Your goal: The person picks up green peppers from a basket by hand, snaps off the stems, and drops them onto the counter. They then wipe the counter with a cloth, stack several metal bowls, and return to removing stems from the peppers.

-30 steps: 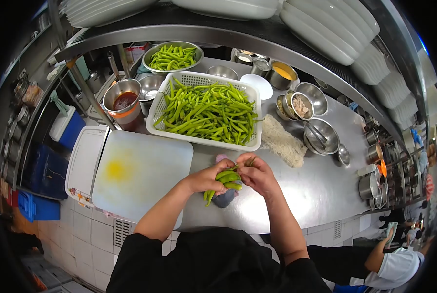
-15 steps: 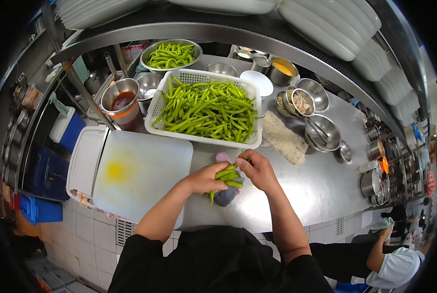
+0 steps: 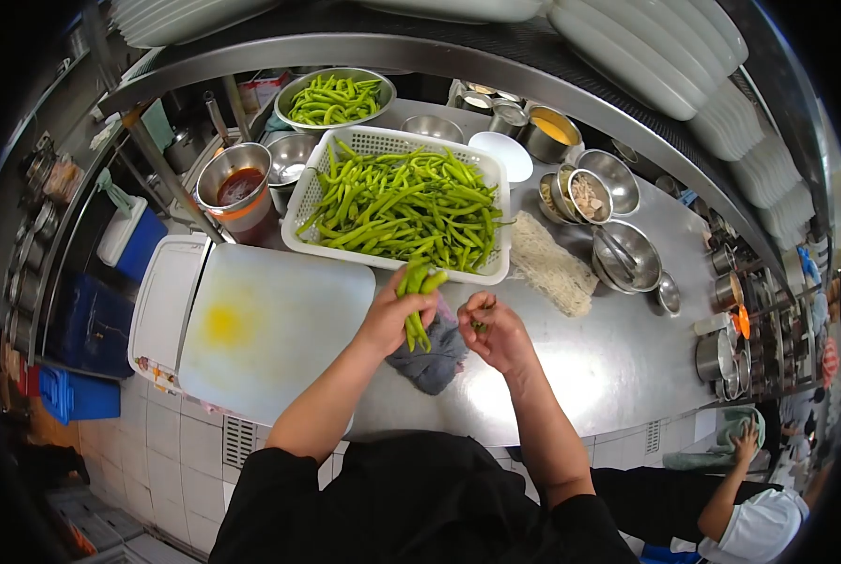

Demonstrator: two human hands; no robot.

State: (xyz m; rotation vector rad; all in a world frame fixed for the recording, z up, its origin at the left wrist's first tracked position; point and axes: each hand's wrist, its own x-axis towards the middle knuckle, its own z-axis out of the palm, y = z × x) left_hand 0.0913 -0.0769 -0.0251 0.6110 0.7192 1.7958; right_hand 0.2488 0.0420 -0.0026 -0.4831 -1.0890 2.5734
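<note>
My left hand (image 3: 394, 315) grips a bunch of green chili peppers (image 3: 415, 299), held upright just in front of the white plastic basket (image 3: 389, 267) heaped with more green peppers. My right hand (image 3: 496, 331) is beside it with its fingers pinched on a small green stem piece. A grey cloth (image 3: 434, 352) lies on the steel counter (image 3: 618, 362) under both hands. A steel bowl of green peppers (image 3: 334, 97) stands behind the basket.
A white cutting board (image 3: 270, 329) with a yellow stain lies to the left. A pot of red sauce (image 3: 237, 191), several steel bowls (image 3: 622, 254) and a woven mat (image 3: 547, 263) surround the basket. White plates stack on the shelf above. Another person (image 3: 754, 512) is at lower right.
My left hand has lifted the bunch of peppers off the cloth and moved it up toward the basket's front edge. My right hand has come apart from the bunch.
</note>
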